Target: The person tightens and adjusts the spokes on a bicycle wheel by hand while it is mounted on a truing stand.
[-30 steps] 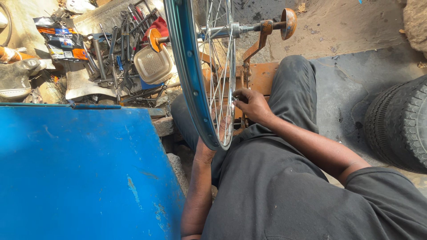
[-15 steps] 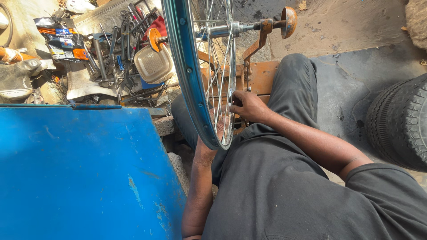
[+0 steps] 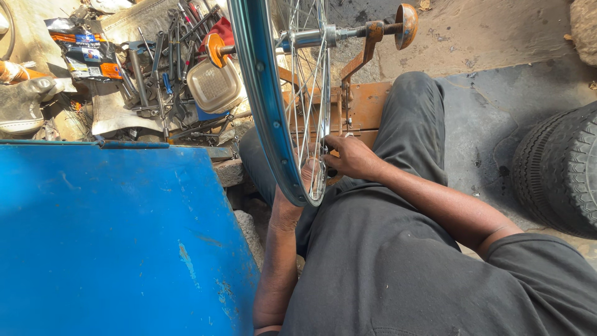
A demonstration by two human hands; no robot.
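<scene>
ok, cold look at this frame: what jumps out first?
The blue-rimmed spoked bicycle wheel stands upright at centre, mounted on a rusty orange truing stand, with the right hand at the spokes near its lower rim and the left hand against the rim's bottom. A large flat blue metal panel fills the lower left. Behind it at upper left lies a heap of grey metal hand tools, and a black rubber tyre sits at the right edge.

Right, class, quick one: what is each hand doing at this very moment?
Left hand: at the wheel rim from behind, mostly hidden; grip cannot be told.
Right hand: fingers pinched together at the spokes near the rim; what it holds is too small to tell.
</scene>
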